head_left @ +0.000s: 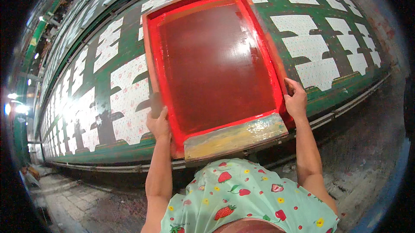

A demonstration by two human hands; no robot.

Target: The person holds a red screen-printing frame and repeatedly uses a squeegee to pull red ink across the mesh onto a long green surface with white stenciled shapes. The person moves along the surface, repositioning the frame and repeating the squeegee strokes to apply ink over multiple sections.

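A large screen printing frame lies over the long green table in front of me. Bright red ink coats the inner edges of its raised sides, and its dark red mesh shines under the lights. My left hand is closed on the frame's left side near the close corner; a blurred dark patch above it cannot be made out. On the opposite side, my right hand grips the frame's edge with curled fingers. Along the near end runs a yellowish, smeared strip. Whatever is under the mesh is hidden.
Patterned white cut fabric pieces lie in rows on the green table, with more pieces right of the frame. A metal rail follows the table's near edge. Another long table with pale pieces stands at the far left.
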